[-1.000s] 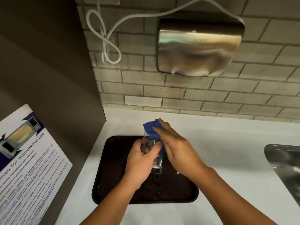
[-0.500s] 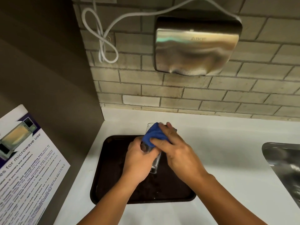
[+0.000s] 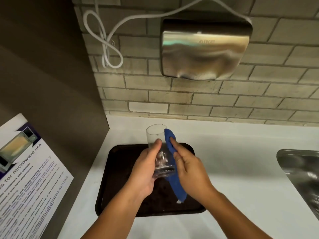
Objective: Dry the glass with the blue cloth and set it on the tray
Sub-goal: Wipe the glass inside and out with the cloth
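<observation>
A clear drinking glass (image 3: 156, 135) is held above the dark brown tray (image 3: 119, 169), tilted with its mouth pointing away from me. My left hand (image 3: 145, 171) grips its lower half and base. My right hand (image 3: 190, 171) holds the blue cloth (image 3: 172, 163) flat against the glass's right side. The cloth runs in a long strip from near the rim down past the base, with a small white tag at its lower end. The tray lies on the white counter (image 3: 233, 169) under both hands.
A steel hand dryer (image 3: 203, 49) hangs on the brick wall behind, with a looped white cable (image 3: 107, 44). A steel sink (image 3: 302, 171) is at the right edge. A printed microwave notice (image 3: 25, 178) is on the brown panel at left.
The cloth was bunched over the glass's mouth under my right hand; now it lies along the right side and the open rim is uncovered. The glass has tipped further away.
</observation>
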`<move>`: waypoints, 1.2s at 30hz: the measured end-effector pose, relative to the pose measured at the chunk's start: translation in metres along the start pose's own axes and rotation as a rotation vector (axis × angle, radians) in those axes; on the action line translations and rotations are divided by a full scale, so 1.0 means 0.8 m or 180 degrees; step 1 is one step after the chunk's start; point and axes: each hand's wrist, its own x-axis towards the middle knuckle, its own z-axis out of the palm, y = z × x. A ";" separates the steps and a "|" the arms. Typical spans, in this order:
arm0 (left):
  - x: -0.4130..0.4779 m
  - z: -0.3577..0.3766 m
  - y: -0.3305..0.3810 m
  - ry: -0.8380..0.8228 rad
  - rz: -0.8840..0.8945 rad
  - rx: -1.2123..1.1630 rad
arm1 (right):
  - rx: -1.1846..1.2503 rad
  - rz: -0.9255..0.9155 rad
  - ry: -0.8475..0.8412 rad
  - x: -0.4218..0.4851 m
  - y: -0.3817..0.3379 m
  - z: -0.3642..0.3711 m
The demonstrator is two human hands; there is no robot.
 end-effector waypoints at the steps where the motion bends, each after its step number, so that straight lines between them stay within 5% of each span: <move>1: 0.000 0.000 0.006 -0.0026 -0.0068 -0.0161 | 0.0056 -0.0085 -0.0101 -0.012 -0.004 0.006; 12: 0.003 0.000 0.012 0.0105 -0.0310 -0.0484 | -0.1315 -0.0310 -0.0811 -0.031 -0.026 0.013; 21: 0.007 -0.001 0.007 0.0195 -0.0367 -0.0727 | -0.1456 -0.0442 -0.0656 -0.039 -0.029 0.026; 23: 0.005 -0.001 0.007 0.0161 -0.0390 -0.0793 | -0.1098 -0.0351 -0.0409 -0.034 -0.022 0.024; 27: 0.003 -0.001 0.004 -0.0052 -0.0372 -0.0951 | 0.1203 0.1136 -0.0031 0.002 -0.019 0.008; 33: -0.002 0.008 0.001 -0.0070 -0.0290 -0.0856 | 0.1196 0.0983 -0.0034 -0.005 -0.022 0.022; 36: -0.005 0.008 0.000 0.0061 -0.0137 -0.0709 | 0.1752 0.1415 0.0122 0.006 -0.015 0.023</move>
